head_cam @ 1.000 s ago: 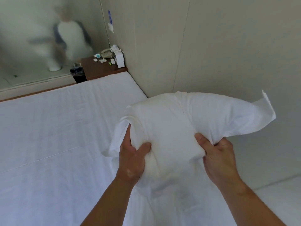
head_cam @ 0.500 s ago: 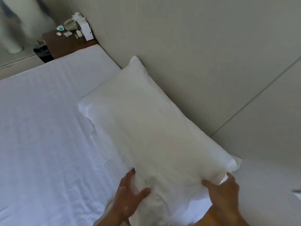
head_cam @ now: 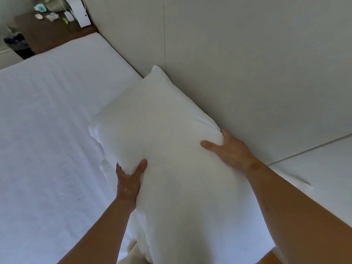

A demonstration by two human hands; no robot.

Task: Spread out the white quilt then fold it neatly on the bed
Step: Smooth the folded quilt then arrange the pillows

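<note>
A white pillow lies on the bed with its long side against the padded headboard wall. My left hand grips the pillow's left edge, thumb on top. On the right edge, near the wall, my right hand pinches the fabric between thumb and fingers. No quilt is visible apart from the flat white sheet covering the mattress.
A dark wooden nightstand stands at the bed's far corner with a white device, a phone and small items on it. A black bin sits to its left. A second white mattress adjoins on the right.
The pillow went from held up in the air to lying on the bed against the wall. Both hands have slid further up along its sides.
</note>
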